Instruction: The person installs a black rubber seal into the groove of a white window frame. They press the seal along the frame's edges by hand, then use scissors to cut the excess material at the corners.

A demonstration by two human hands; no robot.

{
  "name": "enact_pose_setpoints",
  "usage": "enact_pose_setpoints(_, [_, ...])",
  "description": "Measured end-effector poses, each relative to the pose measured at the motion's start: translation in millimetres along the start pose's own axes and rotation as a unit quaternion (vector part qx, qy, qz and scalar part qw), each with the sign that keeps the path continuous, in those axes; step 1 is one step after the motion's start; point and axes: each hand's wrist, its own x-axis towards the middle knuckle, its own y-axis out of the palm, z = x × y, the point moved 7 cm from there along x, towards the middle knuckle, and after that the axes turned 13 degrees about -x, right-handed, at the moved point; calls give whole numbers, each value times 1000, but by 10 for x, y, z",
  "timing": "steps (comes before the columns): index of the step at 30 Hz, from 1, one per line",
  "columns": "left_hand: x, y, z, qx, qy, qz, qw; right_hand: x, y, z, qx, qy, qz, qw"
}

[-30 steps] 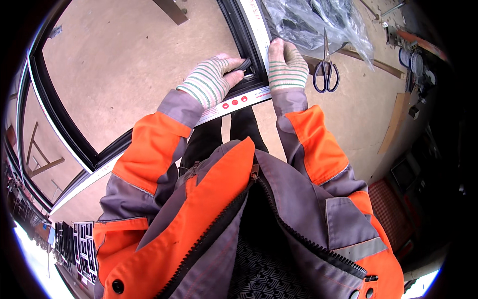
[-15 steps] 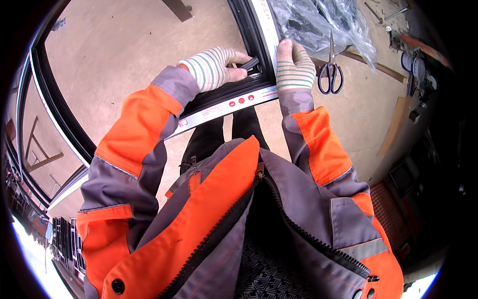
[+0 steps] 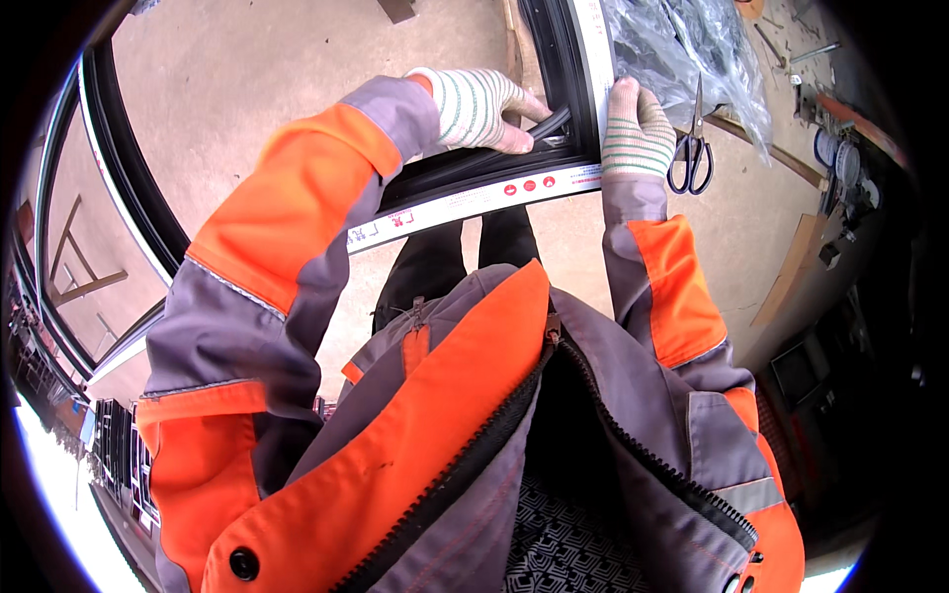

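Observation:
A black window or door frame (image 3: 435,176) with white printed film on its outer faces stands in front of me, its near right corner between my hands. My left hand (image 3: 474,107), in a striped knit glove, reaches inside that corner. Its thumb and fingers pinch a dark grey rubber sealing strip (image 3: 554,125), which is bent at the corner; part of it is hidden by the hand. Outside the corner, my gloved right hand (image 3: 638,128) is curled against the frame's right side, thumb along the edge. Just right of it are scissors (image 3: 695,148) with dark handles, blades pointing away.
Crumpled clear plastic film (image 3: 692,59) lies beyond the scissors. A wooden strip (image 3: 781,153) and a cardboard piece (image 3: 791,272) are on the right, with spools (image 3: 840,158) and loose tools past them. Another frame (image 3: 59,227) stands at the left.
The whole view has shifted, so the frame and both hands appear further right. My left hand still pinches the strip at the corner, and my right hand stays at the frame's outer edge.

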Motion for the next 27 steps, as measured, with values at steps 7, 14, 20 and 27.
enact_pose_setpoints(7, [-348,8,251,-39,-33,-15,999,-16,9,49,-5,-5,-2,1000])
enact_pose_setpoints(14, [-749,142,515,-21,13,-120,992,-1,3,19,-7,-7,-6,1000])
enact_pose_setpoints(20, [-768,175,383,45,14,-162,986,-44,4,113,-10,4,5,1000])
enact_pose_setpoints(27, [-351,271,137,18,60,-224,973,-58,7,110,-1,2,3,1000])
